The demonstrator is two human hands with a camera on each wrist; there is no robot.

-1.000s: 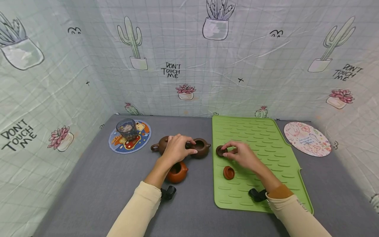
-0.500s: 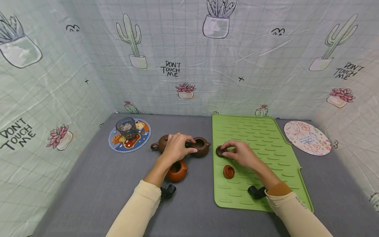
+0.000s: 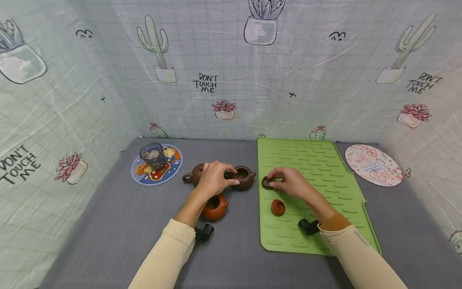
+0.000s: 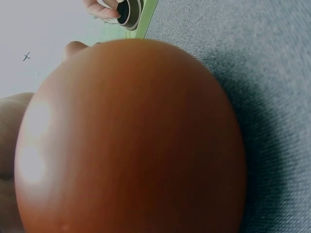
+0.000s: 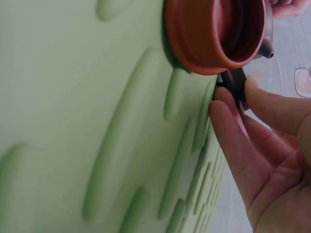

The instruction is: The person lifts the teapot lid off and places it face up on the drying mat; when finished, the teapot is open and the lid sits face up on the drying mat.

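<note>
Two holds: left hand (image 3: 214, 178) grasping an open brown teapot (image 3: 246, 185) beside the green mat (image 3: 306, 158), right hand (image 3: 291, 183) pinching a brown lid (image 3: 266, 183).

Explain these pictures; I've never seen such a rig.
No machine here: a person works with a bare left hand and right hand. A head-worn camera takes the wide picture. Each wrist wears another: the left view is mostly a reddish teapot; the right looks across a green mat toward the right hand. That teapot stands on the grey tabletop near an open dark brown teapot and a second dark teapot, partly hidden by the left hand. A glass stands on a blue coaster; a reddish lid lies on the mat. The left hand grips the open dark brown teapot, seemingly by its handle; the right pinches a dark lid.
</note>
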